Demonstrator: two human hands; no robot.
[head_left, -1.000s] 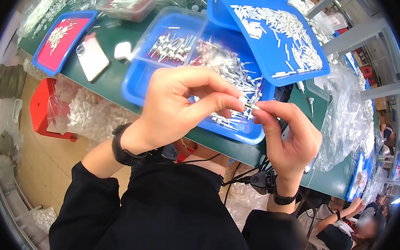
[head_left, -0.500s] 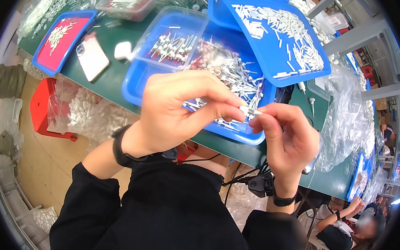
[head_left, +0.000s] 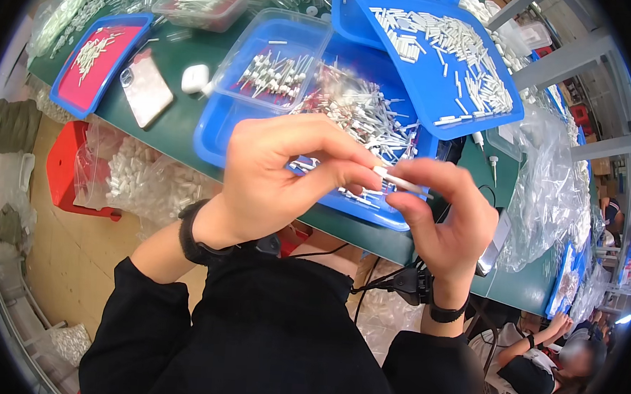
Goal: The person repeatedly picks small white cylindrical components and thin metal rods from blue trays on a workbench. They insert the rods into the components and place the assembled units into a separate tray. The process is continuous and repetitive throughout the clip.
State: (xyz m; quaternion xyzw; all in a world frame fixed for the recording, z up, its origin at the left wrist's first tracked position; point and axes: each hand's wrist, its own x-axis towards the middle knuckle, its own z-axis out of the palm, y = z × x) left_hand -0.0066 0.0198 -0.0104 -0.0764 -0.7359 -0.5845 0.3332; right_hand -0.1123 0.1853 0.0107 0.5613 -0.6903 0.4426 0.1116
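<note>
Between the thumb and index finger of my left hand is one end of a slim white stick, shut in a pinch. The stick slants down to the right, and its kind is too small to make out. My right hand is around its other end, with thumb below and index finger above, apart from each other. Under both hands lies a blue tray heaped with thin white sticks. A clear plastic box holding white-headed sticks rests on the tray's left part.
Beyond the hands, a tilted blue tray carries short white tubes. To the left are a phone, a white earbud case and a pink-lined tray. Clear plastic bags lie to the right; another person sits at lower right.
My right thumb and index finger have parted from their pinch, and more of the white stick shows between them. My left hand keeps its pinch, nearly in the same place.
</note>
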